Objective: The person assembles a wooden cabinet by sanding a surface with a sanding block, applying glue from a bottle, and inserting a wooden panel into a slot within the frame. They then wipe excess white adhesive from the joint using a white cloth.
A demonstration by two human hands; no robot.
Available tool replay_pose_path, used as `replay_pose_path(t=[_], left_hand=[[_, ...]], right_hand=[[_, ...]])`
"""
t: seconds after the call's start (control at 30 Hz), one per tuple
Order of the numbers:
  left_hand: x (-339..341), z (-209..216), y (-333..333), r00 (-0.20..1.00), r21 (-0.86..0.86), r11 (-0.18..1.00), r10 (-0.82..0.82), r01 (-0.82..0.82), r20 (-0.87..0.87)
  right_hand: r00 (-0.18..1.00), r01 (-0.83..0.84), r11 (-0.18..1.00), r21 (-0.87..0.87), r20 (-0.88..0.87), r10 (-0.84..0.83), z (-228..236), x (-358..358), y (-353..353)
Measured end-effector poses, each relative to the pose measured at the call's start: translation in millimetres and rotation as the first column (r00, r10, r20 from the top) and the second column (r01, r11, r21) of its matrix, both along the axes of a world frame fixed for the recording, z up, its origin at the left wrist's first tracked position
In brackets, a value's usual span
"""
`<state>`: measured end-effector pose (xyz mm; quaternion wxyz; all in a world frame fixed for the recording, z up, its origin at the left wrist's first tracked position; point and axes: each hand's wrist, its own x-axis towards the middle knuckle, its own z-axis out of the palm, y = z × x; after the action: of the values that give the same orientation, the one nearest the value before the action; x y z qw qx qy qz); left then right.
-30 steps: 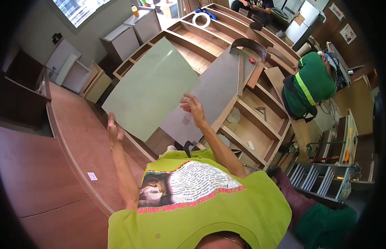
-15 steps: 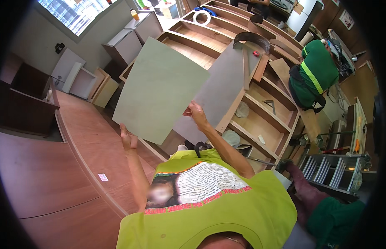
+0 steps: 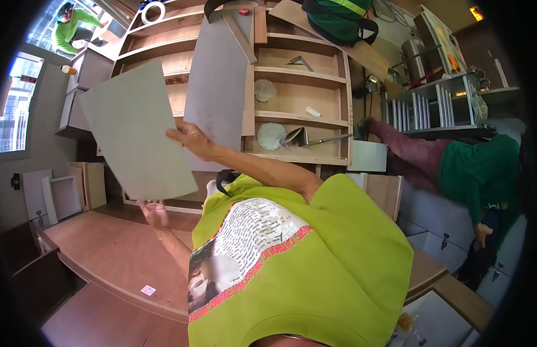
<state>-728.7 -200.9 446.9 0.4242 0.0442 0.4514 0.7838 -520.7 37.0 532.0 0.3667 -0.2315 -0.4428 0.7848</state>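
A flat grey-green rectangular panel (image 3: 138, 133) is held up in front of me, tilted. My right hand (image 3: 192, 140) grips its right edge, with the fingers bent over it. At the lower edge, my left hand (image 3: 155, 214) supports the panel from below; some of its fingertips are hidden by the board. Behind the panel is a large wooden frame (image 3: 300, 118) divided into compartments, and a long grey sheet (image 3: 216, 87) lies across it. The panel covers part of the frame's left side.
A reddish-brown wood surface (image 3: 106, 246) lies at my left. On the frame are a metal square (image 3: 300, 62), a wooden strip (image 3: 239, 37) and a roll of white tape (image 3: 153, 13). To the right, a person in green (image 3: 482, 173) is near a ladder (image 3: 430, 107). Another person (image 3: 72, 29) is at far left.
The view has swung to the right. The panel, still in both hands, has turned and now looks narrower. My left hand shows more of its palm beneath the lower edge.
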Motion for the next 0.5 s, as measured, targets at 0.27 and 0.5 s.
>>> replay_pose_path(t=[0.27, 0.5], left_hand=[[-33.1, 27.9, 39.8, 0.969, -0.354, 0.935, -0.113, 0.029, -0.219], [-112.2, 79.2, 96.3, 0.885, -0.290, 0.951, -0.219, 0.101, -0.410]], right_hand=[[0.889, 0.409, 0.889, -0.206, 0.309, -0.338, -40.7, 26.0, 44.3], [0.992, 0.087, 0.970, -0.228, -0.064, -0.104, -57.7, -27.2, 66.3]])
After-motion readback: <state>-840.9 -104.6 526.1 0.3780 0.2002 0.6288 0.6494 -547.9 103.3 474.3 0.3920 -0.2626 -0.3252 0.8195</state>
